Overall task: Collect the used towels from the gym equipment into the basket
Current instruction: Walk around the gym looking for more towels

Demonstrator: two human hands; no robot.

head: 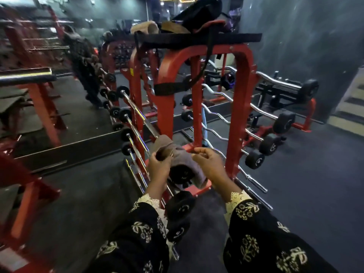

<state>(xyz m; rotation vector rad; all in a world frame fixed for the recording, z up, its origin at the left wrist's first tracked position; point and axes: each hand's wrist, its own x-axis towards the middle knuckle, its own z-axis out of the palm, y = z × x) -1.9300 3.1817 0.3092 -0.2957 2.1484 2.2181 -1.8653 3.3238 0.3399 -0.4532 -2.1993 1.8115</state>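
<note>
Gym floor (295,194): dark rubber matting. Red barbell rack (241,95) stands directly ahead, with chrome bars slotted on both its sides.

Object: grey towel (185,160), draped over the black end weight (179,175) of a low bar on the rack's near side. It lies straight ahead of the hands, between them and below chest line. Long axis runs from upper left, away from the person, to lower right, toward the person. The lower end hangs off the weight.

Left hand (157,164): fingers curled round a fold at the towel's upper left portion, a firm grip by the look of it.

Right hand (208,164): at the towel's right edge, thumb and forefinger brought close together at the cloth margin. Cannot tell whether they pinch the towel or only hover beside it. The hands sit apart, one at each side of the cloth.

Judgement: the left hand is nearer and carries the hold. The lift probably has to go up and toward the person to clear the weight without snagging.

Basket: not in view; direction of carry unknown.

Rack top holds a dark bag (199,12) and a tan folded item (145,27). Cannot tell whether the tan item is a towel.
</note>
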